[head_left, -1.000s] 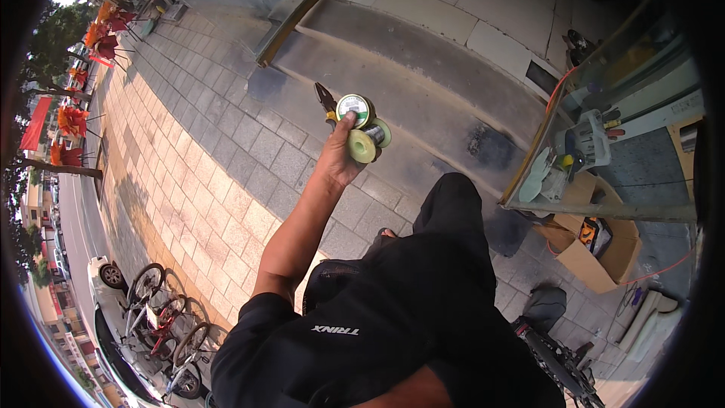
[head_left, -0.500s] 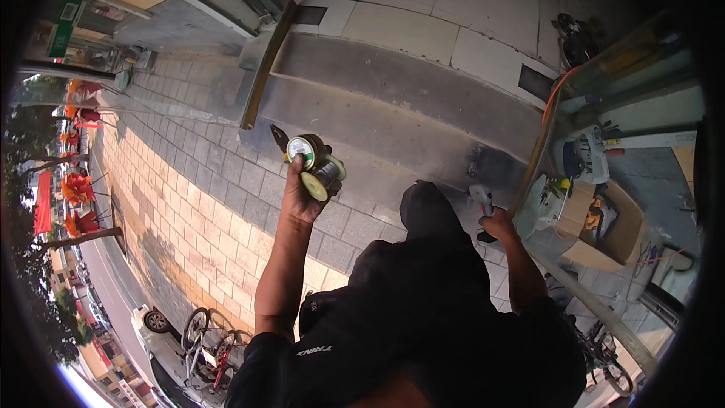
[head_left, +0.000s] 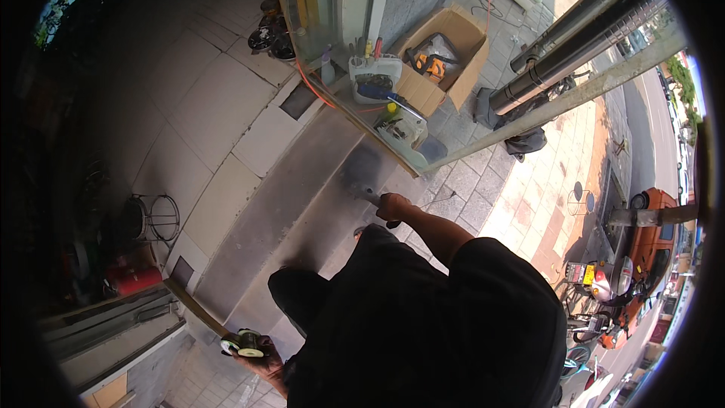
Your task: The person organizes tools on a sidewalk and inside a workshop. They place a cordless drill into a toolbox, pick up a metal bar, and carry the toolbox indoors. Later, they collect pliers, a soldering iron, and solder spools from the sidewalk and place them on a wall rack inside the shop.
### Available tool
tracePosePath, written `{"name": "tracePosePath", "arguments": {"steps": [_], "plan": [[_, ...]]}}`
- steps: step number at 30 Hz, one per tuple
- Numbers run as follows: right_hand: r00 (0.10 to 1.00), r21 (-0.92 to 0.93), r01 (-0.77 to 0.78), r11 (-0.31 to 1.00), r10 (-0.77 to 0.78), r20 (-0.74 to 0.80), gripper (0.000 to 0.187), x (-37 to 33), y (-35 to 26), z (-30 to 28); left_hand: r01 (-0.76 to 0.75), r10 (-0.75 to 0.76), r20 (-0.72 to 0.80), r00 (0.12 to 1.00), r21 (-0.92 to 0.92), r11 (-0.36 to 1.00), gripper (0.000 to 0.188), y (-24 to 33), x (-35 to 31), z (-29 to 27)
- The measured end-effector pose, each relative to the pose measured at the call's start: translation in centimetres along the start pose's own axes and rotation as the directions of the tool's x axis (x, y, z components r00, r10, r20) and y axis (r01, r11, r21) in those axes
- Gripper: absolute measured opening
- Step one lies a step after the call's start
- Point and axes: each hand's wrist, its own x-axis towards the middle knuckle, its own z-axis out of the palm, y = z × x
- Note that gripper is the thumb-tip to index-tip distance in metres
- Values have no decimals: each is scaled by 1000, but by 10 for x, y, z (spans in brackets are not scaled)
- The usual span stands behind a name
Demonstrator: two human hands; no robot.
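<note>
At the lower left, my left hand (head_left: 266,367) is closed around small spools of wire (head_left: 247,343) with pale round flanges. They are held out above the paving, by the end of a brownish door-frame rail (head_left: 198,308). My right hand (head_left: 396,208) grips a grey hand tool (head_left: 368,195), its kind not clear from here. The tool points up and left over the dark stone steps (head_left: 291,215). My fingers partly hide its handle. One dark-clad knee (head_left: 297,292) is over the steps between my hands.
A cardboard box (head_left: 458,96) holding an orange-and-black tool stands beyond the glass partition. Beside it are a white tub (head_left: 375,69) with tools and a clear container (head_left: 402,130). A slanting rail (head_left: 563,98) crosses the right. A red cylinder (head_left: 132,279) lies inside the doorway.
My view has swung to the right, bringing the box to the top and the street to the right side. The spools stay in my left hand, the grey tool in my right.
</note>
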Motion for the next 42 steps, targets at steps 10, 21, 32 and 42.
{"name": "tracePosePath", "arguments": {"steps": [10,21,32,42], "plan": [[720,518,-611,598,692,50,38,-251,26,123,406,-463,326,825,229,885,41,131,173,102],[588,673,-696,250,737,335,40,-320,-50,357,565,-694,296,656,416,712,41,67,228,283],[663,852,-494,173,709,241,44,-244,-88,196,460,-651,268,711,523,718,42,63,230,360],[691,794,-475,380,719,70,45,-196,-120,104,488,-627,232,744,451,747,40,79,263,383]]}}
